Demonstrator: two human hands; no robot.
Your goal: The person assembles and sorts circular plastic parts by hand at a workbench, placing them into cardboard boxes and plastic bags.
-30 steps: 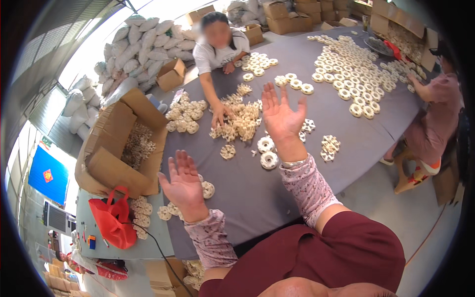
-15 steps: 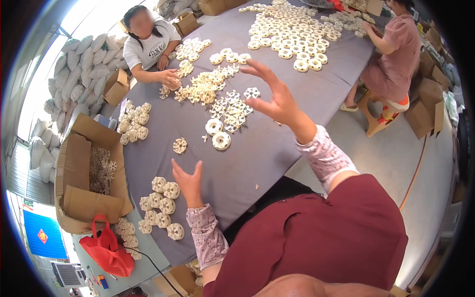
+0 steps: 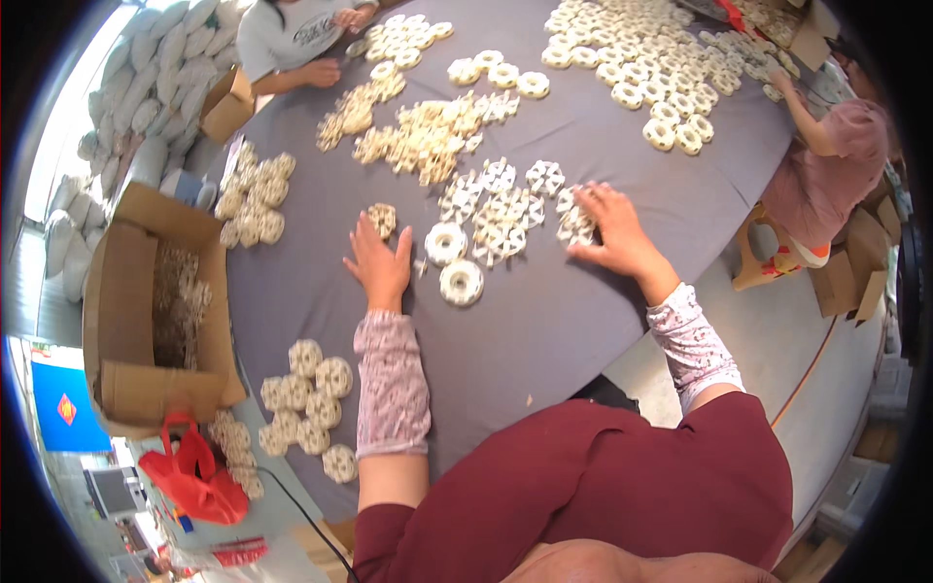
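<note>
My left hand [image 3: 382, 264] is open, fingers spread, at the near edge of a small cream openwork wheel [image 3: 382, 220] that its fingertips partly cover. Farther right, my right hand [image 3: 625, 236] reaches over a few white spoked discs [image 3: 573, 220]. Its fingers are stretched and the thumb is apart; whether the fingertips press on the discs is hard to tell. Between my hands lie a pile of white spoked discs [image 3: 503, 222] and two thick cream rings, one [image 3: 446, 243] behind the other [image 3: 461, 283].
Cream pieces [image 3: 423, 138] are heaped farther back on the grey-covered table [image 3: 505, 369]. Round assemblies [image 3: 309, 394] sit at the left edge, beside an open cardboard box [image 3: 219, 355] and red bag [image 3: 199, 486]. Many rings [image 3: 661, 83] spread at back right. Two people work across the table.
My right hand has come down from the air to the spoked discs. My left hand has moved forward to the small wheel. The view has shifted; the far-left person's hands have moved off the heap.
</note>
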